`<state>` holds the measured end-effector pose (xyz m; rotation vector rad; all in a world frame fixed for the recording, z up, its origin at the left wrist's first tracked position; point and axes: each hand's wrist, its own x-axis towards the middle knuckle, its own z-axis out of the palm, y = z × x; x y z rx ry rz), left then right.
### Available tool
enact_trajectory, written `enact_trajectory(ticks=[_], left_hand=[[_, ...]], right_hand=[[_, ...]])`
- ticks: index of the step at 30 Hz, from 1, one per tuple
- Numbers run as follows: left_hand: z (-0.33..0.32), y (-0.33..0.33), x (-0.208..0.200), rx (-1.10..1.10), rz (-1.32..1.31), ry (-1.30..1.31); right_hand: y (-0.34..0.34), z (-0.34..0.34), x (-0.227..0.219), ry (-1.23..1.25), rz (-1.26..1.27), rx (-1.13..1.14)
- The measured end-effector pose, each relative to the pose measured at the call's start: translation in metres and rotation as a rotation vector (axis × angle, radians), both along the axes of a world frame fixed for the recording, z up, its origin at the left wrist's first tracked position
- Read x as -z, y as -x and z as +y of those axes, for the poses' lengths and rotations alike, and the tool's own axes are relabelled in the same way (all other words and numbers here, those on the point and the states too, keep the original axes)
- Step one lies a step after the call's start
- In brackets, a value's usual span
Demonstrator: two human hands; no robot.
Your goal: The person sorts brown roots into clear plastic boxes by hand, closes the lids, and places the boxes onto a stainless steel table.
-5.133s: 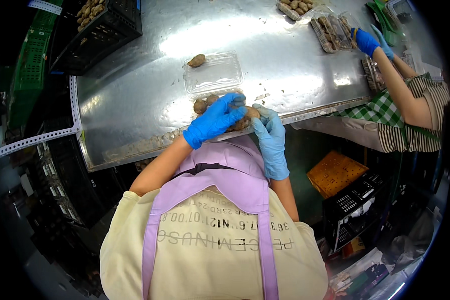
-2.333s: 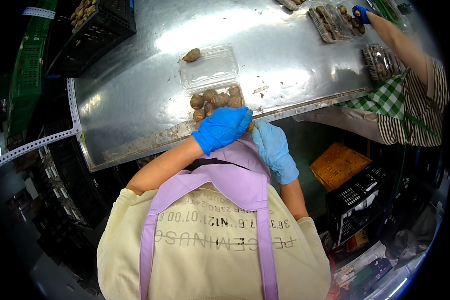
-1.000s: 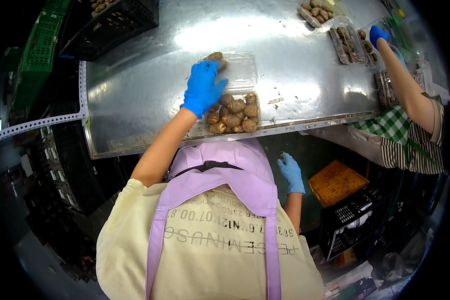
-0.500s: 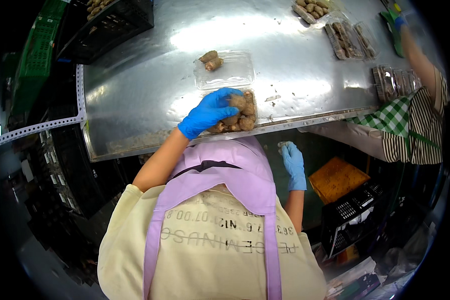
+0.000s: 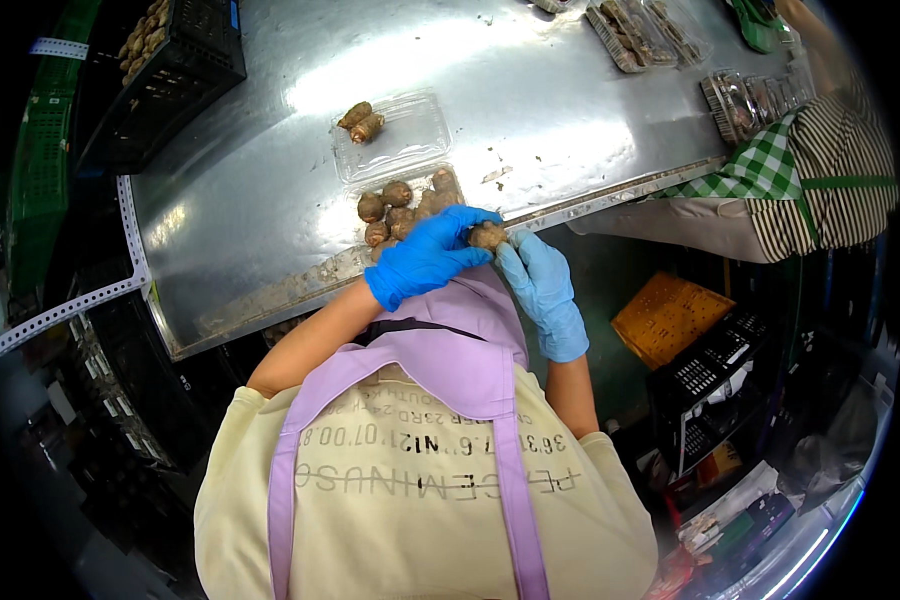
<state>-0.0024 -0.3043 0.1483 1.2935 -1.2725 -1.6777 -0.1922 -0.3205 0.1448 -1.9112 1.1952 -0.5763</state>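
Observation:
In front of me, past the table's near edge, a small round taro root (image 5: 487,236) is pinched between the fingers of my left hand (image 5: 425,257), in a dark blue glove. My right hand (image 5: 545,290), in a paler blue glove, has its fingertips against the same root from the right; whether anything else is in its palm is hidden. Just beyond my left hand, several brown taro roots (image 5: 398,193) sit in the clear plastic tray, partly covered by that hand. Attached behind it lies the clear lid (image 5: 420,128), with two longer roots (image 5: 360,121) on its left side.
A black crate (image 5: 195,85) of roots stands at the table's left. Filled clear packs (image 5: 630,35) lie at the far right, with more packs (image 5: 735,105) beside a co-worker in a striped top (image 5: 840,170). An orange crate (image 5: 670,318) is below on my right.
My left hand has brought a root from over the tray toward me and right. My right hand has come up from beside me to meet it. The view has shifted.

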Motion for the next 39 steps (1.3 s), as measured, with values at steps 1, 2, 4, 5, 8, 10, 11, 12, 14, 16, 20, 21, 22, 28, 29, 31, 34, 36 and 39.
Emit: enact_trajectory(ticks=[1, 2, 4, 5, 8, 10, 11, 12, 14, 16, 20, 21, 22, 28, 29, 31, 34, 36, 39], left_hand=[[0.000, 0.002, -0.001, -0.001, -0.055, 0.029], [0.001, 0.004, -0.002, -0.003, -0.110, 0.056], [0.002, 0.006, -0.003, 0.001, -0.200, 0.117], [0.002, 0.007, -0.003, 0.006, -0.234, 0.152], [0.006, 0.008, 0.003, 0.004, -0.302, 0.220], [0.007, 0.010, 0.007, 0.000, -0.314, 0.219], [0.008, 0.011, 0.008, 0.002, -0.315, 0.200], [0.008, 0.012, 0.009, 0.003, -0.315, 0.181], [0.007, 0.015, 0.015, -0.078, -0.036, -0.036], [0.004, 0.014, 0.014, -0.112, 0.192, -0.182], [-0.003, 0.006, 0.003, -0.066, 0.365, -0.221], [-0.003, 0.003, 0.003, -0.052, 0.362, -0.205], [-0.003, 0.000, 0.005, -0.070, 0.345, -0.192], [-0.020, -0.037, 0.008, -0.364, 0.135, -0.079], [-0.026, -0.048, 0.018, -0.406, 0.025, -0.042], [-0.040, -0.066, 0.026, -0.431, -0.206, -0.014], [-0.064, -0.087, 0.043, -0.377, -0.467, 0.034], [-0.069, -0.096, 0.072, -0.362, -0.516, 0.142], [-0.071, -0.097, 0.076, -0.259, -0.744, 0.277]], right_hand=[[0.000, 0.000, 0.001, 0.044, 0.027, -0.012], [0.000, 0.000, 0.002, 0.087, 0.054, -0.026], [-0.001, 0.002, 0.004, 0.118, 0.122, -0.049], [-0.001, 0.002, 0.004, 0.134, 0.156, -0.061], [0.000, 0.003, 0.008, 0.159, 0.271, -0.092], [-0.001, 0.004, 0.008, 0.203, 0.288, -0.062], [-0.002, 0.005, 0.010, 0.224, 0.293, -0.047], [-0.002, 0.005, 0.012, 0.229, 0.255, -0.004], [-0.004, 0.004, 0.017, 0.241, 0.180, 0.080], [-0.002, 0.010, 0.028, -0.105, -0.150, 0.235], [0.010, 0.013, 0.026, -0.542, -0.619, 0.395], [0.025, 0.012, 0.034, -0.596, -0.620, 0.365], [0.040, 0.012, 0.045, -0.691, -0.737, 0.358], [0.126, 0.057, 0.117, -0.111, 0.639, 0.262], [0.135, 0.062, 0.132, -0.167, 0.556, 0.329], [0.136, 0.064, 0.139, -0.467, 0.472, 0.354], [0.122, 0.058, 0.135, -0.623, 0.543, 0.225], [0.111, 0.056, 0.134, -0.613, 0.580, 0.126], [0.104, 0.057, 0.140, -0.646, 0.423, 0.126]])
